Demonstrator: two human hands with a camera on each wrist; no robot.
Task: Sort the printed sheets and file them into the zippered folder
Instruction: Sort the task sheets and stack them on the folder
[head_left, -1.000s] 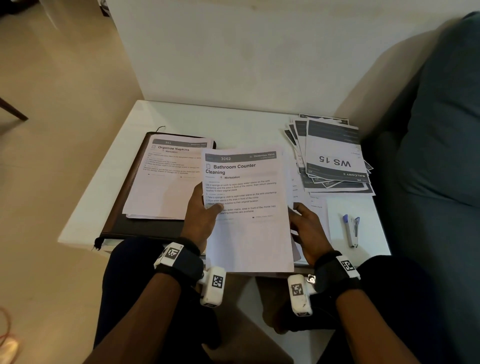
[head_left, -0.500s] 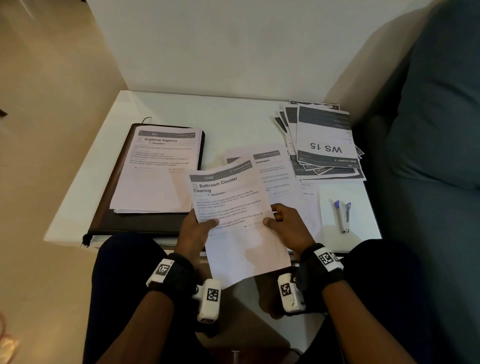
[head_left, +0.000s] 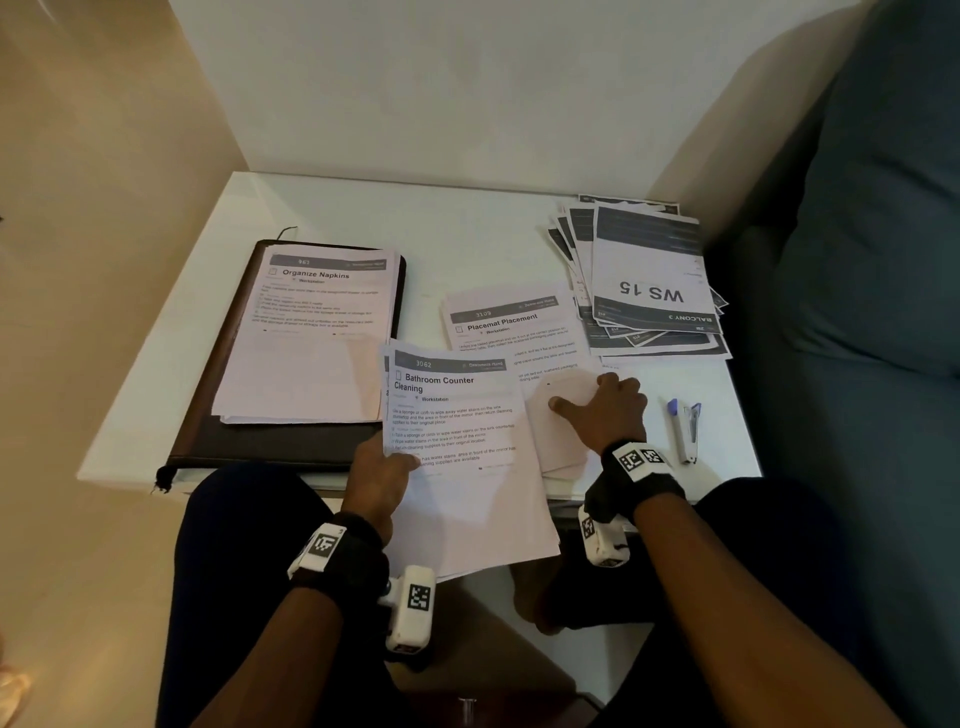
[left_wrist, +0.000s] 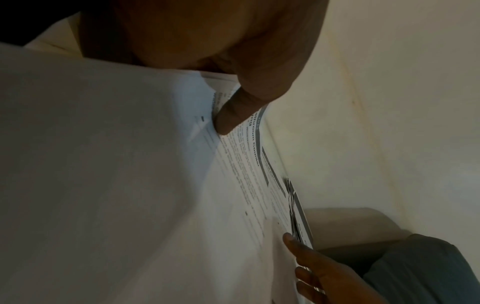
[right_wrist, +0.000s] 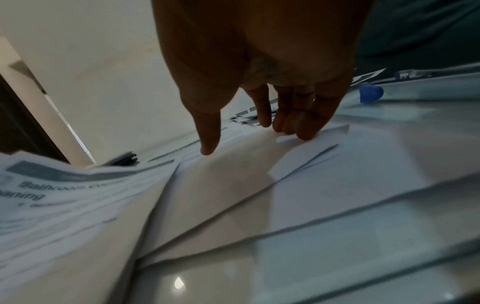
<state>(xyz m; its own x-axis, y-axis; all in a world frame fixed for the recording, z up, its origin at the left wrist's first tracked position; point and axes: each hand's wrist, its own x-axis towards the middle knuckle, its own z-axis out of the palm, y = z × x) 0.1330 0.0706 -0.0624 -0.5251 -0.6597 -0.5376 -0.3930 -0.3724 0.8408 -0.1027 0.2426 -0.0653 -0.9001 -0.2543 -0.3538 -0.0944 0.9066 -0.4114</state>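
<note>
My left hand (head_left: 387, 462) pinches the left edge of the "Bathroom Counter Cleaning" sheet (head_left: 457, 441), thumb (left_wrist: 231, 115) on top; the sheet hangs over the table's front edge. My right hand (head_left: 602, 405) rests with straight fingers (right_wrist: 298, 125) on the "Placemat Placement" sheet (head_left: 514, 332) lying on the table, its lower part curling up by the thumb. The dark brown zippered folder (head_left: 208, 405) lies at the left with a stack topped by the "Organize Napkins" sheet (head_left: 317, 332). A fanned pile of dark-banded "WS 15" sheets (head_left: 649, 280) sits at the back right.
A blue-capped pen and a small stapler (head_left: 685, 426) lie near the table's right front corner. The white table (head_left: 415, 218) meets a wall behind and a teal sofa (head_left: 857, 260) on the right. My knees are under the front edge.
My right hand let go of the Bathroom Counter sheet and moved right onto the Placemat sheet. The left hand shifted the held sheet left, uncovering the sheet beneath.
</note>
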